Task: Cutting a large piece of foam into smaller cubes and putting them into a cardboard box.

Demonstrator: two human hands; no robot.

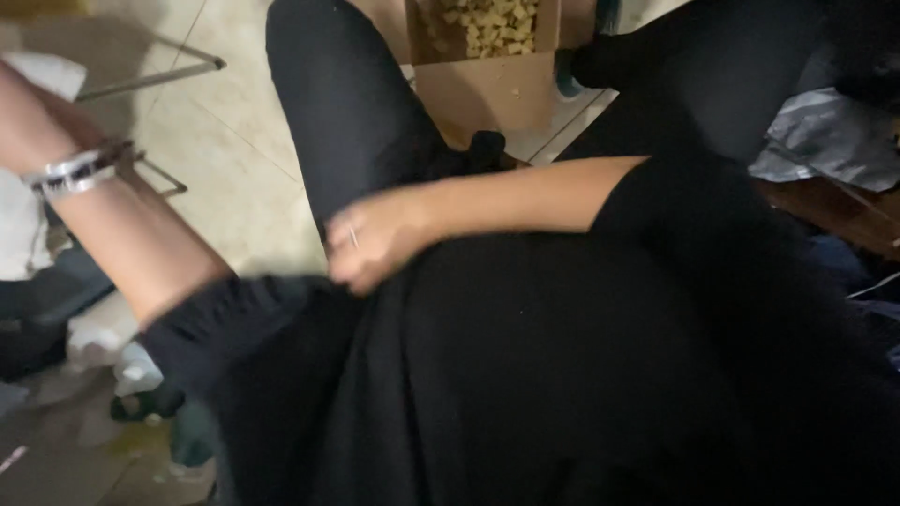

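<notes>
A brown cardboard box (487, 66) stands open on the floor at the top of the view, between the person's 2 black-clad legs, and it holds a heap of small pale yellow chunks (492, 23); its near wall faces the camera and its upper part is cut off by the frame edge. The right hand (370, 245) reaches across the body from the right, a ring on 1 finger, its fingers curled and pinching the black garment (525, 375) at the lap, just beside the left thigh (347, 112). The picture is blurred, so how tightly the fingers close on the cloth cannot be told. The left forearm (122, 225) runs out of the frame at the upper left with 1 stack of silver bracelets (75, 171) at the wrist; the left hand itself is out of view. The 2 arms are well apart. Pale floor tiles (225, 141) lie open left of the thigh, bordered by thin metal chair legs (155, 77). At the lower left, white bottles (131, 370) crowd the floor edge. At the right edge lies crumpled grey plastic sheeting (825, 141) on a brown surface.
</notes>
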